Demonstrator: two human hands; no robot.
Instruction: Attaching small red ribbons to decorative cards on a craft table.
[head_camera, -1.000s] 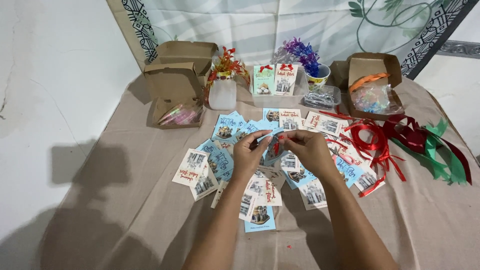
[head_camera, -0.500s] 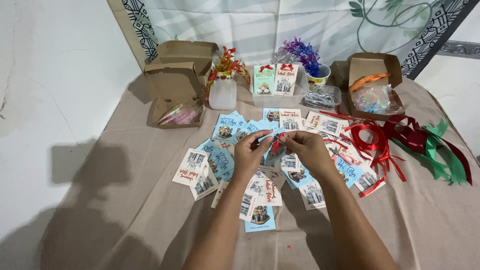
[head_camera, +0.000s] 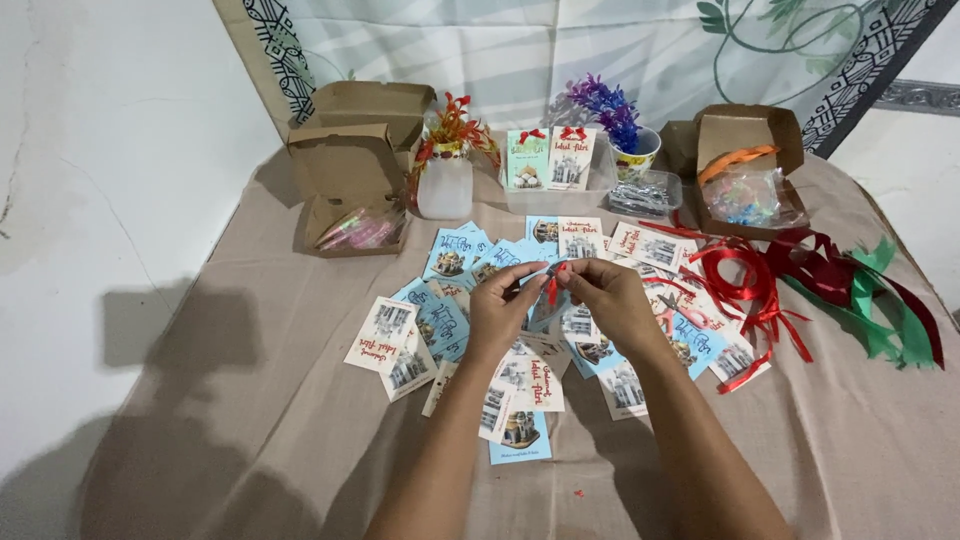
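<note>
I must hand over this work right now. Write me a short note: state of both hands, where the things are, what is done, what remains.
Left hand and right hand: fingertips pinch one small red ribbon piece between them, above the scattered cards on the tan cloth.
Red ribbon pile lies to the right, green ribbon beyond it.
Done: two upright cards at the back already carry red bows.
Left: the flat cards show no bows yet.

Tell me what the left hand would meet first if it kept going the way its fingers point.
Probably the right hand, fingertips nearly meeting the left hand around a small red ribbon piece; depth is unclear.
</note>
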